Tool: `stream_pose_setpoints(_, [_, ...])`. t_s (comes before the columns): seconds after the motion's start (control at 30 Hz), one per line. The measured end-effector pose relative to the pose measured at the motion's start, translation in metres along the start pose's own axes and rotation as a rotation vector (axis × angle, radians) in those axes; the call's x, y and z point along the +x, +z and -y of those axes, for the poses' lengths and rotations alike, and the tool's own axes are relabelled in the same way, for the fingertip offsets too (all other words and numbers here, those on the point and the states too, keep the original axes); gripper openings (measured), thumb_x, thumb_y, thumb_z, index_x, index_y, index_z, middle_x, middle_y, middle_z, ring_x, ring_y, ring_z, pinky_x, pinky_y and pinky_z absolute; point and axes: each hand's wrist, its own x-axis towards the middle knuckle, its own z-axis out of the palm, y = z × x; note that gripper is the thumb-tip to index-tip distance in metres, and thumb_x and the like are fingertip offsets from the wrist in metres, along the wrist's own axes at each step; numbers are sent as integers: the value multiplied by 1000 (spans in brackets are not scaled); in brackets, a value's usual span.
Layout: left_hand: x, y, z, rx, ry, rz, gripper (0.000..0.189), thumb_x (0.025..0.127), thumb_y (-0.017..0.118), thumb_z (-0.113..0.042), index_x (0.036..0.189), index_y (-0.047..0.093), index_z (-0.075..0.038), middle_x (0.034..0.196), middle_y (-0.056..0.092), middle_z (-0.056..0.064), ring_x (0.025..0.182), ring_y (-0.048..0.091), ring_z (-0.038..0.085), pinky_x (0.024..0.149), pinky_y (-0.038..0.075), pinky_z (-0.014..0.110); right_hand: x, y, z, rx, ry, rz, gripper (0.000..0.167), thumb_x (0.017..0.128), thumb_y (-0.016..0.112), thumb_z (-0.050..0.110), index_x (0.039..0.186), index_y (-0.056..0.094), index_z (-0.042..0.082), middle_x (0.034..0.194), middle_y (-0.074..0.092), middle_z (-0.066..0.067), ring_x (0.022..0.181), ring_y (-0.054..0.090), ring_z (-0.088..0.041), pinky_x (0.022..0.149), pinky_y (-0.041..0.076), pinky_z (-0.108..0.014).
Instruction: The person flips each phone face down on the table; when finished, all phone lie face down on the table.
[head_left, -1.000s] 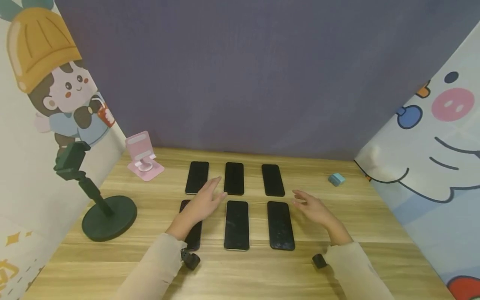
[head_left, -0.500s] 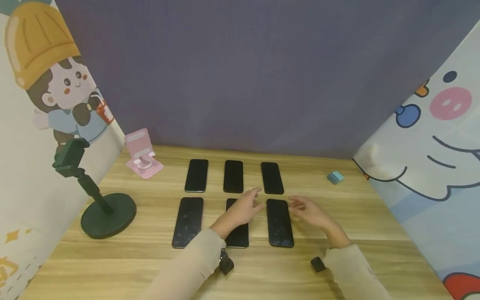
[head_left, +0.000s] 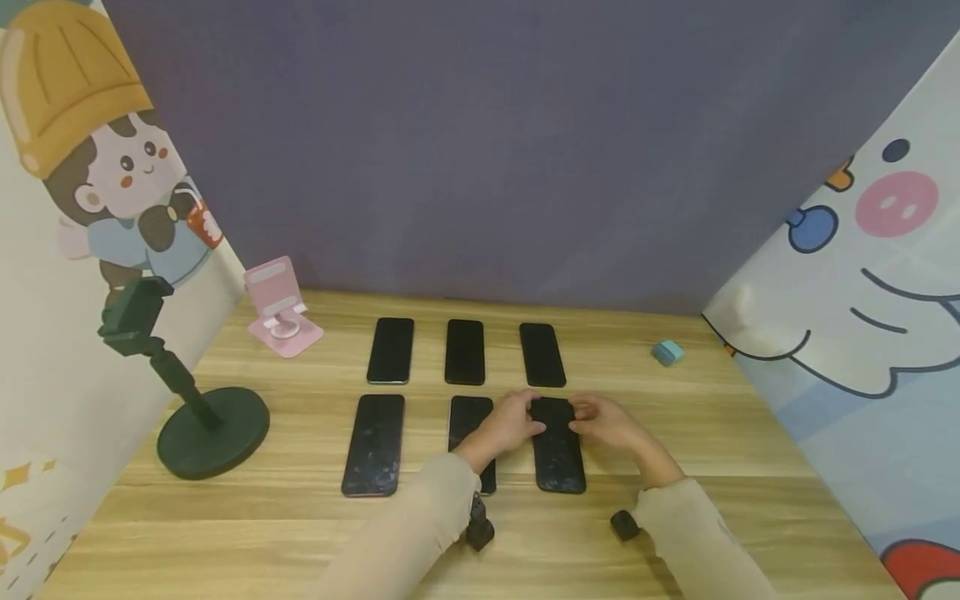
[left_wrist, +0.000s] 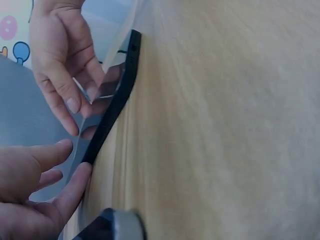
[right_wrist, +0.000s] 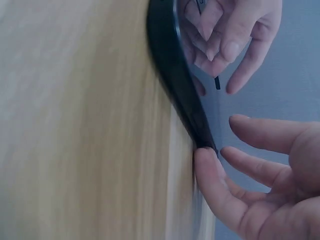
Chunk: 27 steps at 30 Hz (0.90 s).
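A black smartphone (head_left: 558, 462) lies screen up at the right end of the front row, between my two hands. My left hand (head_left: 506, 423) is at its upper left edge, my right hand (head_left: 609, 425) at its upper right edge. In the left wrist view, a left fingertip touches the rim of the phone (left_wrist: 116, 100) while the raised digit stands apart from it. The right wrist view has a right fingertip against the edge, the other digits spread above. Both hands mirror in the glossy screen. My left hand and wrist partly cover the middle front phone (head_left: 470, 408).
Another black phone (head_left: 373, 446) lies at front left. Behind is a row of three phones, one of them the middle back phone (head_left: 465, 352). A dark green stand (head_left: 213, 433) and a pink foldable stand (head_left: 273, 287) are on the left; a small blue block (head_left: 667, 352) is on the right.
My left hand has moved right, from the left front phone across the middle one to the right front phone's left edge. My right hand has shifted slightly left onto that phone's right edge.
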Motion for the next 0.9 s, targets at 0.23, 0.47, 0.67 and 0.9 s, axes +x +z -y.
stream_pose_setpoints(0.23, [-1, 4, 3, -1, -13, -34, 36, 85, 75, -6, 119, 65, 2, 98, 54, 9, 82, 58, 17, 72, 49, 25, 7, 10, 2, 63, 110, -68, 51, 83, 67, -11, 131, 48, -12, 108, 53, -28, 82, 63, -27, 67, 58, -38])
stream_pose_setpoints(0.47, [-2, 6, 3, 17, -22, -40, 37, 85, 76, -7, 119, 65, 1, 93, 52, 5, 78, 55, 13, 68, 48, 23, 9, 9, -1, 88, 129, -78, 53, 83, 67, -14, 133, 48, -10, 109, 52, -27, 83, 61, -24, 67, 57, -37])
stream_pose_setpoints(0.67, [-2, 7, 0, 40, -12, -44, 37, 85, 75, -8, 119, 65, 0, 96, 54, 6, 78, 56, 13, 69, 48, 22, 5, 5, 1, 121, 104, -80, 52, 86, 67, -8, 135, 47, -10, 116, 51, -29, 82, 59, -22, 67, 56, -35])
stream_pose_setpoints(0.9, [-3, 10, -4, 12, -21, -58, 39, 87, 74, -10, 123, 63, 2, 95, 53, 7, 78, 55, 15, 68, 48, 23, 0, -4, 6, 140, -4, -89, 52, 89, 68, 1, 136, 49, -8, 125, 48, -31, 108, 53, -37, 80, 55, -39])
